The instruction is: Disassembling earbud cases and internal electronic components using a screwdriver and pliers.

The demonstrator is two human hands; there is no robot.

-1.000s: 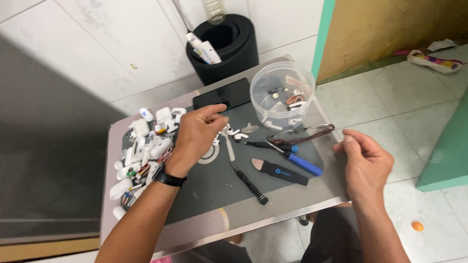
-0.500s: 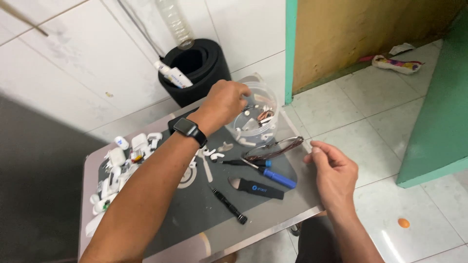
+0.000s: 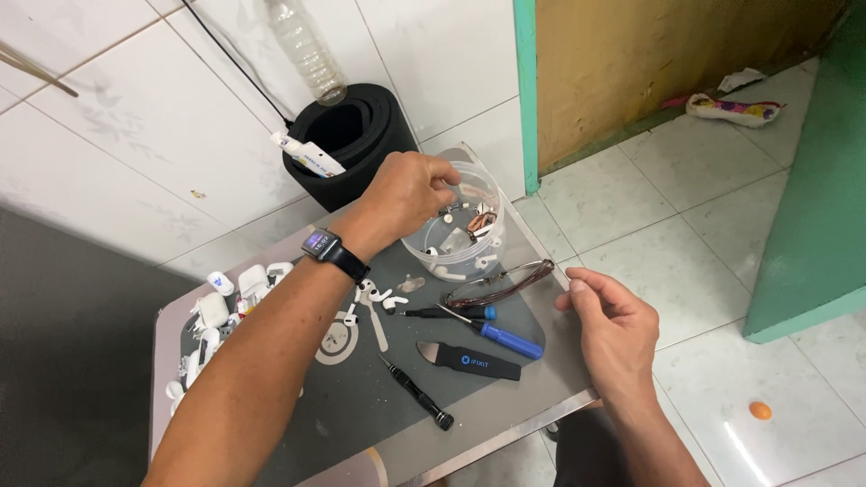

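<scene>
Since a second ago, the left hand [image 3: 410, 194] has left the heap of white earbud parts [image 3: 216, 307] and now reaches over the clear plastic tub [image 3: 460, 236] at the far right corner of the small grey table [image 3: 505, 424]; its fingers curl into the tub, though I cannot tell what they pinch. The right hand [image 3: 613, 329] rests loosely open at the table's right edge. The tub looks light, thin-walled and slippery, best taken by the rim. Nearer lie the glasses [image 3: 496, 281], a blue screwdriver [image 3: 505, 340] and a black pry tool [image 3: 469, 361].
</scene>
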